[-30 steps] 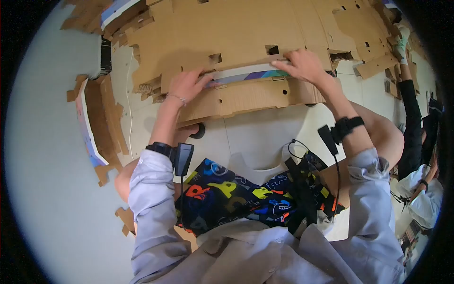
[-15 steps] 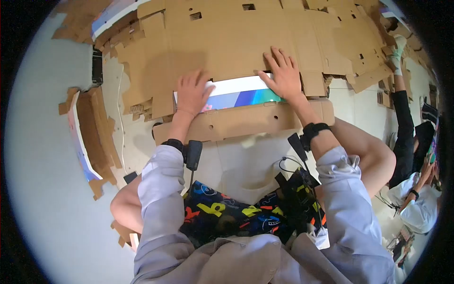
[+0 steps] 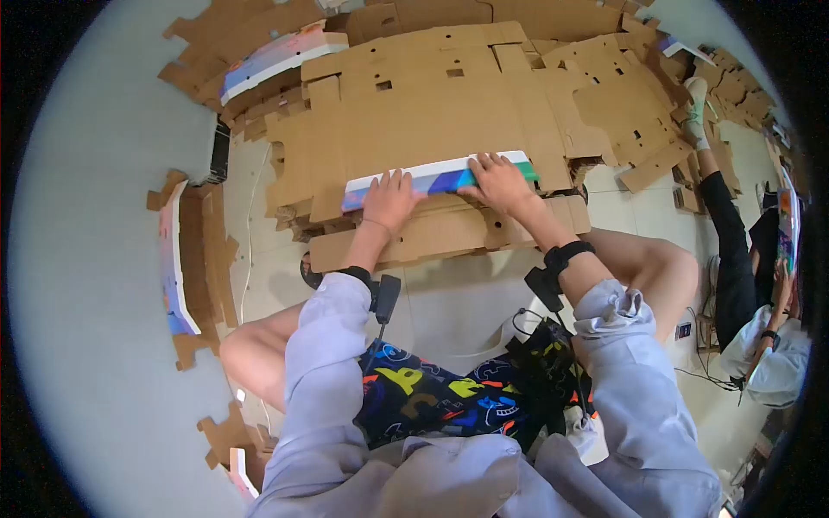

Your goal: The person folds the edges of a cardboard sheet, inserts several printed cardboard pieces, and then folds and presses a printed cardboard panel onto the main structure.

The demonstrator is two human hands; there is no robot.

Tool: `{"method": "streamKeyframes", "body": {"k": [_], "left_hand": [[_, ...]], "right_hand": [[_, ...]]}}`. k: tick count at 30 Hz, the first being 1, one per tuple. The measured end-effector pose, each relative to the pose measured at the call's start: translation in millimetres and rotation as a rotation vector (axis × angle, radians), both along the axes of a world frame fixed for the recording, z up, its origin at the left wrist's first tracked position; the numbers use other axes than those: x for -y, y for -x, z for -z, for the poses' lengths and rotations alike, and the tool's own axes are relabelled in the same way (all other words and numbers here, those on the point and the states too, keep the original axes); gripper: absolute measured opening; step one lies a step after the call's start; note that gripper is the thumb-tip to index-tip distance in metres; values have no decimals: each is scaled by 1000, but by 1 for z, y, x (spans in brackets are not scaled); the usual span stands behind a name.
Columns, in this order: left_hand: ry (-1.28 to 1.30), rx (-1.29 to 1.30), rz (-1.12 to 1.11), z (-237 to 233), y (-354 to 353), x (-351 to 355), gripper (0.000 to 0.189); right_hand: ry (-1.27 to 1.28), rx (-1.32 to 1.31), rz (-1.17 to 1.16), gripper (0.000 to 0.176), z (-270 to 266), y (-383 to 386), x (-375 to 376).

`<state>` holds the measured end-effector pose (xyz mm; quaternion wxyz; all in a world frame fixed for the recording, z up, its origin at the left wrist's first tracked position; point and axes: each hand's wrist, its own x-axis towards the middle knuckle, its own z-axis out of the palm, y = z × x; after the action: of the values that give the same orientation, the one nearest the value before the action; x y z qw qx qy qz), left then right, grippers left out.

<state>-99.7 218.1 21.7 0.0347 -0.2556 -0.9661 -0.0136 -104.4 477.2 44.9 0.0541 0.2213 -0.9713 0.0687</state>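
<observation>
A large flat die-cut cardboard sheet (image 3: 432,112) lies on the floor in front of me, on a pile of similar sheets. Its near edge is folded up into a narrow strip showing a white and blue-green printed face (image 3: 440,175). My left hand (image 3: 390,200) presses flat on the left part of that strip, fingers spread. My right hand (image 3: 499,183) presses on its right part, fingers spread too. A brown front flap (image 3: 449,231) lies just below both hands. I sit on the floor with knees apart.
Another printed cardboard piece (image 3: 180,259) lies at the left and one more (image 3: 276,56) at the top left. Loose cardboard scraps (image 3: 648,104) spread to the right. Another person (image 3: 760,285) sits at the right edge with a leg stretched out. White tiled floor (image 3: 449,293) lies between my knees.
The view has pulled back and the sheet sits farther from me. The printed strip looks narrower, folded more upright, and both hands have shifted closer together on it.
</observation>
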Motion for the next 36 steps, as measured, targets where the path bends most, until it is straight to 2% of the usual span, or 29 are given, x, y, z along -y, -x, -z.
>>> {"method": "streamKeyframes", "body": {"k": [3, 4, 5, 9, 12, 15, 16, 19, 22, 25, 31, 35, 36], "left_hand": [[-89, 149, -100, -54, 1, -8, 48], [-72, 137, -84, -63, -3, -8, 48], [-54, 122, -69, -71, -3, -7, 48], [-58, 255, -48, -62, -18, -4, 53], [-40, 280, -189, -56, -16, -14, 58], [-43, 623, -264, -66, 15, -17, 61], [-13, 602, -275, -57, 25, -16, 65], [-23, 440, -301, -29, 30, -16, 59], [-271, 120, -333, 4, 30, -18, 43], [-225, 73, -237, 8, 42, -13, 32], [-226, -99, -178, 10, 51, -10, 29], [-160, 9, -193, 12, 49, -9, 32], [-123, 61, -203, 6, 48, -10, 33]], "right_hand": [[-19, 224, 64, 59, -51, -3, 1], [20, 120, 24, 61, -49, -4, -2], [15, 137, 25, 62, -46, -7, -4], [-17, 230, 30, 64, -47, -32, 3], [-22, 229, 52, 65, -44, -23, 6], [-30, 275, 62, 58, -25, 4, 6], [-33, 295, 67, 54, -18, 11, 7], [154, 29, 225, 39, 10, 15, 15], [186, -142, 242, 33, 32, 23, 13], [155, -45, 227, 28, 35, 33, 14], [148, 9, 238, 27, 24, 38, 16], [215, -32, 201, 28, 30, 38, 13], [271, 47, 225, 35, 20, 37, 15]]}}
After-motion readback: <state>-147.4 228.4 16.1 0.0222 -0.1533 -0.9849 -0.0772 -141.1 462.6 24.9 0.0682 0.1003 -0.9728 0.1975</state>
